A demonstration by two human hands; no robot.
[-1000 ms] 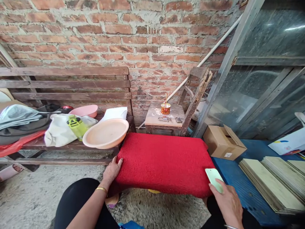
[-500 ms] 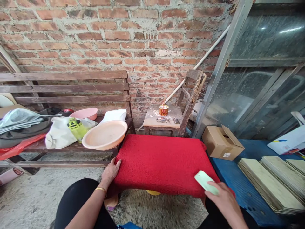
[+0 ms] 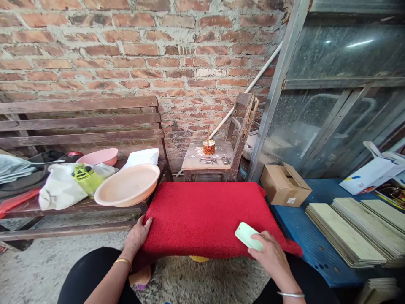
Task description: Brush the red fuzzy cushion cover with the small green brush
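Observation:
A red, fleecy cloth covers a low bench or table in front of my knees and hangs over its front edge. At its left edge my left hand grips the cloth, thumb on top and fingers curled over the side. My right hand is closed round one end of a pale green brush, an oblong plastic back with a small hole at its far end. The brush lies flat over the front right part of the cloth; its underside is hidden.
On the left, a wooden bench bears a peach basin, a green bottle and bags. Ahead is a chair with a small incense pot and padlocks. To the right, a blue surface holds a cardboard box and stacked boards.
The view has turned a little to the right. My right hand has slid the brush a short way left across the cloth, while my left hand stays at the cloth's left edge.

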